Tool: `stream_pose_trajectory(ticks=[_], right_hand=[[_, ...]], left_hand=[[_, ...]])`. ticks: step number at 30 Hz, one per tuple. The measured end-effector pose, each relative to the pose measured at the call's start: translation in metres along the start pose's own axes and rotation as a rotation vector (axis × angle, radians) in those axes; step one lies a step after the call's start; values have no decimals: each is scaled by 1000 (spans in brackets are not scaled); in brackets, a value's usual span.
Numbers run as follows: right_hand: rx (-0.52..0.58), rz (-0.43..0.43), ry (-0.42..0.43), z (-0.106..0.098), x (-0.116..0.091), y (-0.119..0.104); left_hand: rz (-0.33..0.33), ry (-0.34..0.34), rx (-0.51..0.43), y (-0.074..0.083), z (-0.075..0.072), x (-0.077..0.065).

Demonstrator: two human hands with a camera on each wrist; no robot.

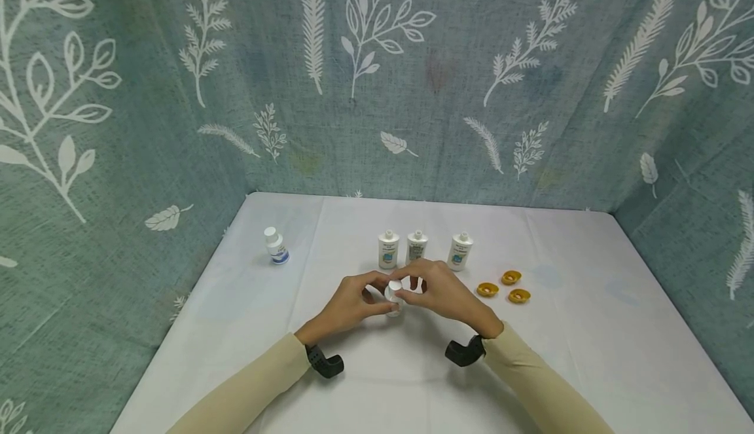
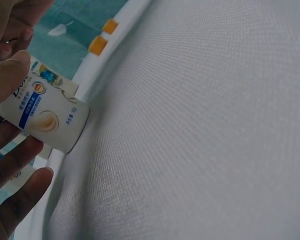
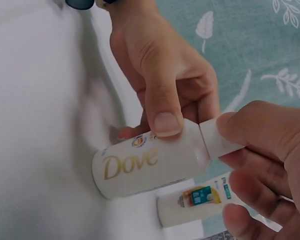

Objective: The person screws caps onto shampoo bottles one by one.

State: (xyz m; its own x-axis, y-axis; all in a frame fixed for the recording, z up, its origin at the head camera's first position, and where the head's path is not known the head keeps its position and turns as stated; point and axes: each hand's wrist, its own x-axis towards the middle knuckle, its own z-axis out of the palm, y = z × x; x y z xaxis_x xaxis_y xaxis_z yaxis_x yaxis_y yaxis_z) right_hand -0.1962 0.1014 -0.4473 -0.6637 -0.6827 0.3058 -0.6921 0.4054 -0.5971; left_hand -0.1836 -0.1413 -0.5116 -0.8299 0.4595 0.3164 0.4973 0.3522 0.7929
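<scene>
A small white Dove bottle [image 3: 132, 172] stands near the middle of the table, between both hands. My left hand [image 1: 347, 302] holds its body, thumb across the front in the right wrist view. My right hand [image 1: 440, 290] pinches the white cap [image 3: 213, 138] at the top between thumb and fingers. In the left wrist view, the bottle's printed side [image 2: 45, 112] shows a blue stripe and a cream swirl, with its base close to the tablecloth.
Just behind the hands stand three white bottles with narrow tops: one [image 1: 388, 251], another [image 1: 416, 244] partly hidden, and a third [image 1: 459, 252]. Three orange-yellow rings [image 1: 487, 289] lie to the right. A capped white bottle [image 1: 276, 247] stands back left. Patterned green cloth [image 1: 412, 146] surrounds the table.
</scene>
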Motion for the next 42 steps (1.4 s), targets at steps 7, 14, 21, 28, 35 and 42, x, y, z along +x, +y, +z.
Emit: stream_pose_trajectory(ticks=[7, 14, 21, 28, 35, 42], right_hand=[[-36, 67, 56, 5, 3, -6], [-10, 72, 52, 6, 3, -5], [40, 16, -27, -2, 2, -1], [68, 25, -42, -3, 3, 2], [27, 32, 22, 3, 3, -1], [-31, 52, 89, 8, 3, -6]], left_hand=[[-16, 0, -4, 1, 0, 0], [-39, -2, -14, 3, 0, -1], [-50, -11, -8, 3, 0, -2], [-48, -9, -3, 4, -1, -1], [-49, -11, -3, 4, -1, -1], [-29, -10, 0, 5, -2, -1]])
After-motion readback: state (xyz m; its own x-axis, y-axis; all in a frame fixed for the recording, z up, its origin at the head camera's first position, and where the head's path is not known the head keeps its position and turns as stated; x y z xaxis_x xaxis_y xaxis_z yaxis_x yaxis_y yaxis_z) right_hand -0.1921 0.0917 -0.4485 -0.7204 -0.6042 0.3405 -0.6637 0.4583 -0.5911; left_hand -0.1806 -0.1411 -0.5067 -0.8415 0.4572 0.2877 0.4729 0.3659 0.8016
